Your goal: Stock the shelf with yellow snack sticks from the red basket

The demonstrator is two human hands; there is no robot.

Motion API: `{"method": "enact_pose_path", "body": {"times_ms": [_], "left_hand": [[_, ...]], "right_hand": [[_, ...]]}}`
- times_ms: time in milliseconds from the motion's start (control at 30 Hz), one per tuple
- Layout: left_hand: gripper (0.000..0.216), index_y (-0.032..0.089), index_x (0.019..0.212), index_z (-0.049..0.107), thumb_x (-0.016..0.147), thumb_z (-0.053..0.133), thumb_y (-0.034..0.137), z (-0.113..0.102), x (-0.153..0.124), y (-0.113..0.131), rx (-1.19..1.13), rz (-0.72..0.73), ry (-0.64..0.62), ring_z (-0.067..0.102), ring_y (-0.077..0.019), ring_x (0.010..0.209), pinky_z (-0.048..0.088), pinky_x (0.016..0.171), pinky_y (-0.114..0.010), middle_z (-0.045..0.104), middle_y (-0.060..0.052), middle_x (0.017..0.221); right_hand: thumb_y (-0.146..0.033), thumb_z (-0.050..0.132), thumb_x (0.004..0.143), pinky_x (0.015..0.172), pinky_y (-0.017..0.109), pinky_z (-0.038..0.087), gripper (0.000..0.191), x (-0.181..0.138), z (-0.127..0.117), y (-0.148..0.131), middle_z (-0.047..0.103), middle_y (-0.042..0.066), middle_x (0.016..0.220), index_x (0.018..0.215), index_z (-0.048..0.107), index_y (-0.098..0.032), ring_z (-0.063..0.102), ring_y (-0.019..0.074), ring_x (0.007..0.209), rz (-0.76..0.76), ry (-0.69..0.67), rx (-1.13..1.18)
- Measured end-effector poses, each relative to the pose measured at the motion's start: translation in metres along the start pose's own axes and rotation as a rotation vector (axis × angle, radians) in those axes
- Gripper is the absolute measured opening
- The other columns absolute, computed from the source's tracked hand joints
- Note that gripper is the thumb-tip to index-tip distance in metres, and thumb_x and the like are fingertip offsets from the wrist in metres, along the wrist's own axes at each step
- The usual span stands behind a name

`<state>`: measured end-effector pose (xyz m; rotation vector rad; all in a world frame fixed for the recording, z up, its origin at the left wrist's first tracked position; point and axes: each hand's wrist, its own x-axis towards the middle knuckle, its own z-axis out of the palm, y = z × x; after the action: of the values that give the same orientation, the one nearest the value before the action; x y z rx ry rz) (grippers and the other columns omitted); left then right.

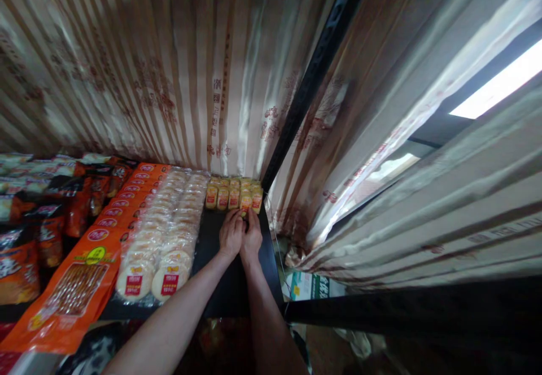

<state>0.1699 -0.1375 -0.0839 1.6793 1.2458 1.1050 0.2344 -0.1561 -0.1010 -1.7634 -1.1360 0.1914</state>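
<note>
Both my arms reach forward onto a dark shelf (231, 290). My left hand (231, 232) and my right hand (252, 235) lie side by side, fingers curled together around a small yellow snack pack (245, 204). That pack sits at the front of a row of similar yellow-and-red snack packs (223, 194) lined up against the back of the shelf. Just left of my hands lie two rows of round rice crackers (169, 234) in clear wrappers.
Orange snack bags (80, 284) lie in a row left of the crackers, with darker red and black bags (46, 228) further left. A striped patterned curtain (178, 64) hangs behind. A black shelf post (313, 75) rises at the right corner.
</note>
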Motion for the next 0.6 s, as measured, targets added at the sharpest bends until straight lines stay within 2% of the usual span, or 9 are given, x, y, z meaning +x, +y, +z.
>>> {"method": "enact_pose_path", "body": {"times_ms": [167,300,467,600], "left_hand": [[0.031,0.016,0.106,0.059,0.084,0.038,0.017,0.001,-0.002,0.000,0.006,0.047,0.064,0.053,-0.0155,0.110,0.039,0.103,-0.034,0.056,-0.009,0.116],[0.025,0.016,0.095,0.061,0.082,0.039,0.016,0.000,-0.004,0.005,0.006,0.077,0.123,0.055,-0.0167,0.104,0.043,0.099,-0.034,0.057,-0.010,0.108],[0.022,0.013,0.087,0.061,0.080,0.040,0.012,-0.005,-0.009,0.022,0.015,0.088,0.065,0.058,-0.0163,0.096,0.046,0.092,-0.031,0.059,-0.011,0.100],[0.024,0.012,0.089,0.061,0.082,0.038,0.013,-0.010,-0.021,0.033,0.059,0.022,0.018,0.058,-0.0165,0.090,0.046,0.088,-0.031,0.062,-0.010,0.094]], "right_hand": [[-0.017,0.038,0.079,0.097,0.037,0.042,0.046,0.000,-0.001,0.002,0.053,0.014,0.126,0.120,0.056,-0.012,0.049,0.0208,0.117,-0.059,0.058,0.048],[-0.017,0.037,0.078,0.093,0.036,0.045,0.040,-0.001,-0.004,0.002,0.056,0.015,0.119,0.107,0.064,-0.013,0.053,0.0208,0.111,-0.083,0.141,0.092],[-0.019,0.037,0.078,0.090,0.036,0.046,0.036,-0.006,-0.012,-0.002,0.058,0.015,0.113,0.098,0.067,-0.013,0.056,0.0204,0.102,-0.039,0.157,0.100],[-0.022,0.040,0.077,0.086,0.034,0.047,0.032,-0.015,-0.021,-0.011,0.063,0.013,0.105,0.092,0.067,-0.015,0.059,0.0198,0.096,-0.013,0.142,0.137]]}}
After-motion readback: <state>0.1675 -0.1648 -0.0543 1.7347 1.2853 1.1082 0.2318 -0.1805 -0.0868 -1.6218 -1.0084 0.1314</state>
